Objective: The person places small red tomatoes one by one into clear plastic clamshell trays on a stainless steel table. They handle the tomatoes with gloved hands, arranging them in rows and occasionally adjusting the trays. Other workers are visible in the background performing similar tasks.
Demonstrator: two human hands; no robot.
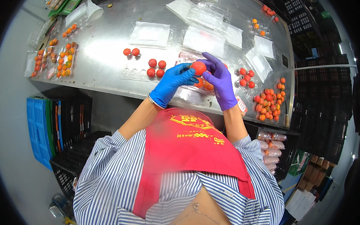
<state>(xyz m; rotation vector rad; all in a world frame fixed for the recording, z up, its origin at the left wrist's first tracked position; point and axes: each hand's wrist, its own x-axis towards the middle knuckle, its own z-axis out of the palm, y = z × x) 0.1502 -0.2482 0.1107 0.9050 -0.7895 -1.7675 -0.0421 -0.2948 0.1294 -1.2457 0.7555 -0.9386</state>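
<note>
Over the front edge of the steel table, my left hand (pixel 173 81) in a blue glove pinches a red tomato (pixel 198 68) from the left. My right hand (pixel 219 81) in a purple glove has its thumb and curled fingers on the tomato's right side, with the index finger raised. Beneath the hands lies a clear plastic tray, partly hidden, with orange-red tomatoes (pixel 208 86) in it. To the left, another clear tray (pixel 134 73) holds several red tomatoes (pixel 156 68). Two more tomatoes (pixel 131 52) sit just behind that tray.
White liner pads (pixel 150 30) in clear trays lie farther back on the steel table (pixel 106 34). Loose tomatoes (pixel 268 104) cluster at the right corner, beside a smaller red group (pixel 246 77). Filled trays (pixel 66 60) stand at the left end. Folded crates (pixel 39 129) lean below.
</note>
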